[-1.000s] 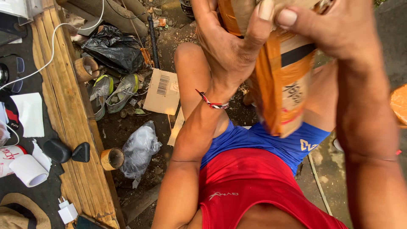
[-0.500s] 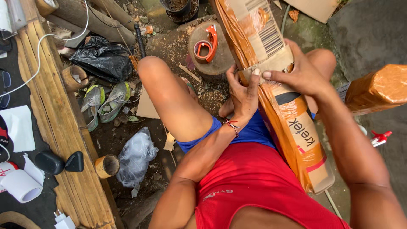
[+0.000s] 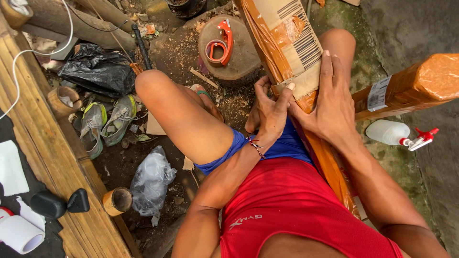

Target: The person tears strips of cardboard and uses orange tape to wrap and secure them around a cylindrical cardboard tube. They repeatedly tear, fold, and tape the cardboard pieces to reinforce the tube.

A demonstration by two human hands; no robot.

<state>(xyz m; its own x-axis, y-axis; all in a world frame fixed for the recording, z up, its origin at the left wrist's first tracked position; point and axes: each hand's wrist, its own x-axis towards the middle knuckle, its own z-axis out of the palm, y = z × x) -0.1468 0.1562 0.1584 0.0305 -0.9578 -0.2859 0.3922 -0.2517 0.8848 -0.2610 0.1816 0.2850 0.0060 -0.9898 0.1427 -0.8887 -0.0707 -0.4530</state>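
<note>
A long cardboard parcel (image 3: 282,43) wrapped in brown tape lies slanted across my lap and right thigh. My left hand (image 3: 270,112) grips its near side, thumb pressed on the white barcode label. My right hand (image 3: 330,102) lies flat on the parcel's right side, fingers stretched up along it. Both hands press the parcel together. A red tape dispenser (image 3: 221,44) rests on a round wooden stump (image 3: 239,62) beyond my left knee.
A second taped parcel (image 3: 411,86) lies to the right, with a white spray bottle (image 3: 397,134) below it. On the dirt at left sit a black bag (image 3: 98,71), shoes (image 3: 107,122), a clear plastic bag (image 3: 150,181) and bamboo cups (image 3: 117,200). A bamboo bench (image 3: 52,157) borders the left.
The parcel has come lower onto my lap and my view has tilted down. Both hands slid down it and now press near the barcode label.
</note>
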